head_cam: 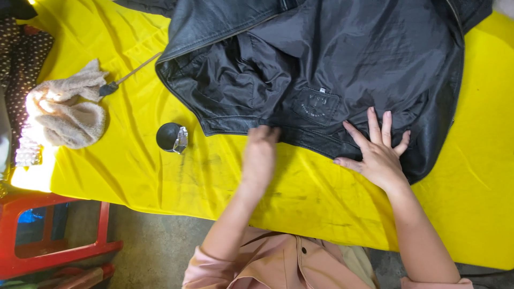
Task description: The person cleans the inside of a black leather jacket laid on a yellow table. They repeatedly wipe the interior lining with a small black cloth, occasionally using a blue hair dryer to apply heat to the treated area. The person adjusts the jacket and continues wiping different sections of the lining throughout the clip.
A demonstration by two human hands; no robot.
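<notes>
A bright yellow cloth (134, 171) covers the work surface, creased and smudged with dark marks near its front edge. Below that edge lies a grey concrete floor (155, 251), with a red plastic stool (59, 251) at the left. Strong light glares over the surface's left edge.

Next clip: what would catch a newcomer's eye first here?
The black leather jacket lies spread across the bright yellow cloth. The right hand lies flat on its lower edge, and the left hand is at the hem, blurred. To the left sit a small black tin and a beige rag.
</notes>
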